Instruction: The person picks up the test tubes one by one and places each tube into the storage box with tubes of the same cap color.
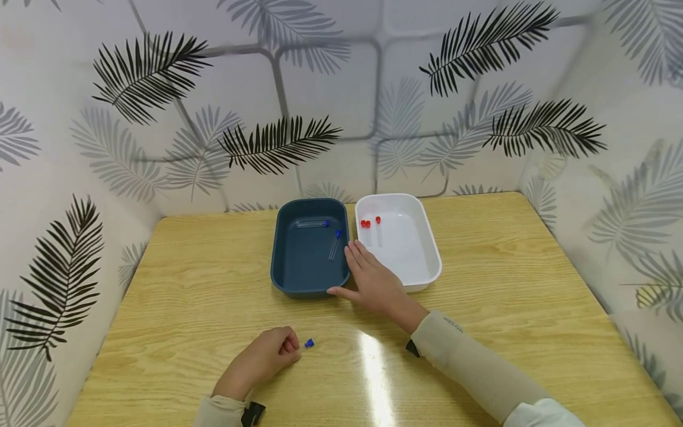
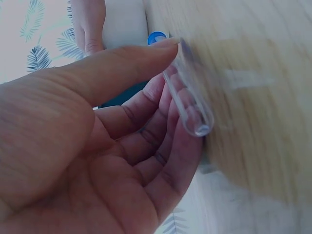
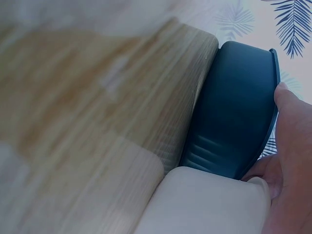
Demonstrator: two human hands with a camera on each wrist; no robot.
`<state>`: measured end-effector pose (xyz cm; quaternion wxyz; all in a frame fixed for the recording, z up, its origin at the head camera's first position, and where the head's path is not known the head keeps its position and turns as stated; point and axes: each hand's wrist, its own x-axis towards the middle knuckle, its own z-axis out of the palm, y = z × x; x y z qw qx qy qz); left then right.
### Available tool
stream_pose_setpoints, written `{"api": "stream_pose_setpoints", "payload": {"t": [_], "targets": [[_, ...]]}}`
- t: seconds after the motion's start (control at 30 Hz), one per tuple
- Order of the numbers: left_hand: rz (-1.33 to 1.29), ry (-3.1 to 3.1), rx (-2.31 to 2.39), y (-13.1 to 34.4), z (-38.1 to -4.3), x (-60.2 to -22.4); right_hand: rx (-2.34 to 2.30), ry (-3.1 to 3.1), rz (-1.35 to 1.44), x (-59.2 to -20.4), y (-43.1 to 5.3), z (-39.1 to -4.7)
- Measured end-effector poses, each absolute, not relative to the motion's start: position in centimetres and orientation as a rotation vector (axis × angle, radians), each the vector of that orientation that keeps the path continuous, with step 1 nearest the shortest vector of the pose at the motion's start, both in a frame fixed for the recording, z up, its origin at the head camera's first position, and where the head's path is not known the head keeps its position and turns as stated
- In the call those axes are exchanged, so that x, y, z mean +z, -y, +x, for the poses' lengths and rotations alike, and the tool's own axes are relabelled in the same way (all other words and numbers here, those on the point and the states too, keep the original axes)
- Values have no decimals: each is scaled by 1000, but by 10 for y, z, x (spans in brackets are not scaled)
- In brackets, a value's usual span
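My left hand [image 1: 265,357] is low over the table and pinches a clear test tube [image 2: 195,109] between thumb and fingers. Its blue cap [image 1: 309,343] points right, away from the palm, in the head view. Farther up, my right hand [image 1: 377,284] rests at the near right corner of a dark blue tray [image 1: 275,255]. Its fingers lie straight along the tray's right rim, with the thumb spread toward the front edge. In the right wrist view the thumb [image 3: 287,97] touches the rim. Inside this tray lie two blue-capped tubes, one tube [image 1: 312,224] crosswise and another tube [image 1: 335,245] slanted.
A white tray [image 1: 434,252] stands close against the dark one on its right, holding several red-capped tubes [image 1: 378,220]. Both trays are at the back of the wooden table [image 1: 203,273], near a wall [image 1: 341,89] with a leaf pattern.
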<state>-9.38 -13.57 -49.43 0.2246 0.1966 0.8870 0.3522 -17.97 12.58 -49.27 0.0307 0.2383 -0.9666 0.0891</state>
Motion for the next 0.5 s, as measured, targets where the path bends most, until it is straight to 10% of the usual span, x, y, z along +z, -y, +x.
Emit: {"api": "stream_pose_setpoints", "payload": {"t": [0.5], "targets": [[644, -2423, 1012, 152, -92, -490, 257, 2982, 734, -495, -125, -181]]}}
